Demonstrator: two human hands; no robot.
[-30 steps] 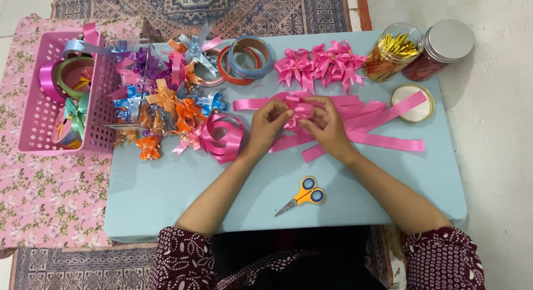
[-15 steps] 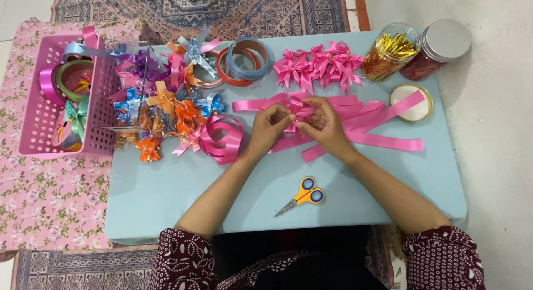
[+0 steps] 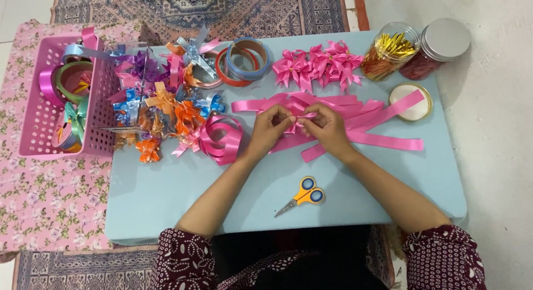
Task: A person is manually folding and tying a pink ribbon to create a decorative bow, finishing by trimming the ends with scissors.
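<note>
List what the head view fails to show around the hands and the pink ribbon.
- Fold in the pink ribbon: covered by the fingers of the left hand and right hand, head view.
- Strips under the hands: hidden by the hands.
- Basket contents: too small and overlapping to count.
- Jar of gold pieces: pieces too small to identify.
- Person's sleeves: cut off by the bottom edge.

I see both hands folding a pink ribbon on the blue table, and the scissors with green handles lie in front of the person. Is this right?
Not quite. The head view shows the scissors have yellow handles with blue inside the rings, not green. The rest holds: the left hand and right hand pinch a pink ribbon over the blue table, and the scissors lie in front of the person.
</note>
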